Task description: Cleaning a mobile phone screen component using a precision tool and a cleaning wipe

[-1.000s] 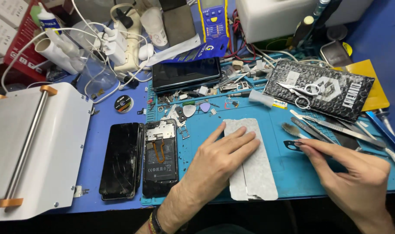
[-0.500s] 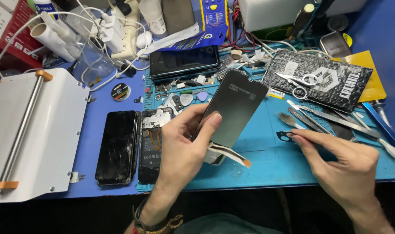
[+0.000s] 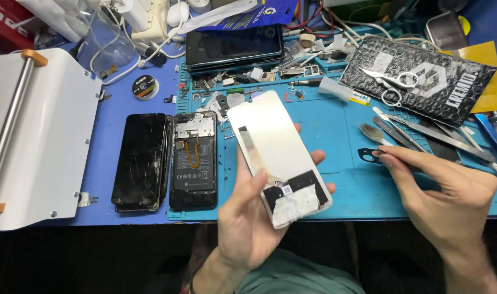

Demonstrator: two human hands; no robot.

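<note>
My left hand (image 3: 248, 218) holds a phone display panel (image 3: 276, 147) up above the blue work mat (image 3: 325, 179), its silvery back facing me, with a flat ribbon strip and black-and-white tape at its lower end. My right hand (image 3: 444, 196) rests at the mat's right side, fingertips pinching a small black camera-lens frame (image 3: 367, 155). To the left lie an opened phone body (image 3: 193, 160) showing battery and board, and a cracked black screen (image 3: 141, 160) beside it.
A white laminating machine (image 3: 47, 136) sits at far left. Tweezers and a brush (image 3: 412, 130), scissors (image 3: 390, 81) on a black bubble pouch (image 3: 423, 76), another dark phone (image 3: 233, 46), loose small parts (image 3: 259, 76) and cables (image 3: 123, 49) crowd the back of the mat.
My left hand lifted the display panel off the mat, then turned it so its silvery back faces me. My right hand stayed at the right, holding the small black frame.
</note>
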